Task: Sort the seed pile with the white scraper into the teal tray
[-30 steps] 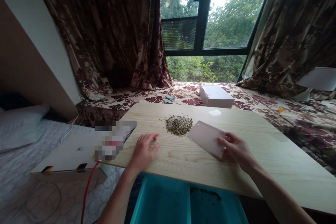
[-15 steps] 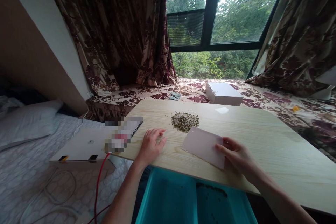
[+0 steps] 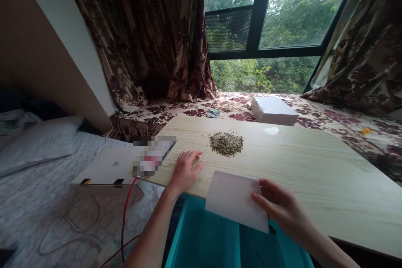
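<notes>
My right hand [image 3: 278,201] grips the right edge of a white, flat scraper-like sheet [image 3: 235,199], thumb on top. The sheet hangs tilted over the table's front edge, partly above a teal two-compartment bin [image 3: 205,234]. In the bin's right compartment, small dark bits show; part of it is hidden by the sheet. My left hand [image 3: 187,169] rests on the tabletop with fingers loosely apart, holding nothing. Beyond both hands lies a pile of small greenish-brown beans or seeds mixed with white grains [image 3: 226,143], a few scattered around it.
The pale wooden table [image 3: 314,167] has a blurred flat device [image 3: 165,146] at its left edge, with a red cable [image 3: 125,213] hanging down. A white box [image 3: 274,111] sits on the window ledge. Another white box [image 3: 105,167] lies on the bed at left.
My right hand has drawn the white sheet back from the pile, toward me, past the table's front edge over the bin. My left hand stays in place on the table.
</notes>
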Tool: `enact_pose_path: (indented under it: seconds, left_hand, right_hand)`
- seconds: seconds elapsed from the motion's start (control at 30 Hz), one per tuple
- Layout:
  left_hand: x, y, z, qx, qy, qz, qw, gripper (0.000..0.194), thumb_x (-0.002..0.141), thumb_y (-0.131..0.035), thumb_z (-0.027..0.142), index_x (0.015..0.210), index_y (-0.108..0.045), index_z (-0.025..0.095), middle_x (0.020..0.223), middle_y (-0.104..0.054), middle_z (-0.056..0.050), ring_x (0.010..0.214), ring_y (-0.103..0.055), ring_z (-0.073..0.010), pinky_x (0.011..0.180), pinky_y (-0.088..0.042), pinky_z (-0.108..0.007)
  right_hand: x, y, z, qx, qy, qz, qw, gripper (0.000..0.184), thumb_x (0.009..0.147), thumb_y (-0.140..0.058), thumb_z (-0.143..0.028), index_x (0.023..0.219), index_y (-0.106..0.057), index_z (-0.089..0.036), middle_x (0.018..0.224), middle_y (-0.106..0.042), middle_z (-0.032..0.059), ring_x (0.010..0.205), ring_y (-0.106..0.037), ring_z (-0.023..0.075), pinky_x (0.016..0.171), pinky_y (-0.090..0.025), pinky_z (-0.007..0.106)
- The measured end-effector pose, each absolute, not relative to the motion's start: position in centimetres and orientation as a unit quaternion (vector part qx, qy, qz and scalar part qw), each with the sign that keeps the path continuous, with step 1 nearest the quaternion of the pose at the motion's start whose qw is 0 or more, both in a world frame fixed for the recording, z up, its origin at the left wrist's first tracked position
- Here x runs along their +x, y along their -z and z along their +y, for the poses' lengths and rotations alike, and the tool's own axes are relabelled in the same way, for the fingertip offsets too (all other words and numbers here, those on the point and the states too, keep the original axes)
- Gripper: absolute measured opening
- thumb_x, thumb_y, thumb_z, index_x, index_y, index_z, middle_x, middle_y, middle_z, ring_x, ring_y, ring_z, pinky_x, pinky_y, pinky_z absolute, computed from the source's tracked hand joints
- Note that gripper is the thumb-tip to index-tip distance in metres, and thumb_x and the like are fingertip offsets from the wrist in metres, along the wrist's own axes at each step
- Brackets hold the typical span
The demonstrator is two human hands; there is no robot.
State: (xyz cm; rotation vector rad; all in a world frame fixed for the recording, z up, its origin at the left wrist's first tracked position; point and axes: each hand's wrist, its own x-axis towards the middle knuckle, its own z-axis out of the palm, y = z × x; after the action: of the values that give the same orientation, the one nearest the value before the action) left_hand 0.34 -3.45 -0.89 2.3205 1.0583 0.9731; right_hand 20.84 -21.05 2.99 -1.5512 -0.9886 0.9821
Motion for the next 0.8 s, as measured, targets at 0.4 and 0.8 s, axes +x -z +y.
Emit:
enact_pose_path:
  seconds: [0.4,0.8]
  left_hand:
    - [0.3,1.3,-3.4,0.832,-0.358,0.371,0.205,0.029,0.083,-0.052,0.030,0.108,-0.062,0.020,0.099,-0.068,-0.007,0.097,-0.061,-0.0222,0.100,-0.040,-0.047]
    - [0.2,1.5,-3.4,0.828,-0.362,0.377,0.204,0.030,0.081,-0.053,0.030,0.108,-0.064,0.021,0.099,-0.069,-0.007,0.099,-0.062,-0.0235,0.103,-0.038,-0.049]
  right_hand:
    - [29.4,-4.3,-18.3,-0.712,-0.206,-0.289,0.606,0.041,0.060,-0.071,-0.045,0.089,-0.060,-0.017,0.080,-0.073,0.0102,0.066,-0.065,0.0210,0.048,-0.050,0.027]
    - [29.5,-2.0,-18.0,-0.732,-0.157,-0.291,0.595,0.028,0.068,-0.062,-0.037,0.089,-0.060,-0.019,0.086,-0.073,0.0086,0.077,-0.069,0.0231,0.056,-0.054,0.028]
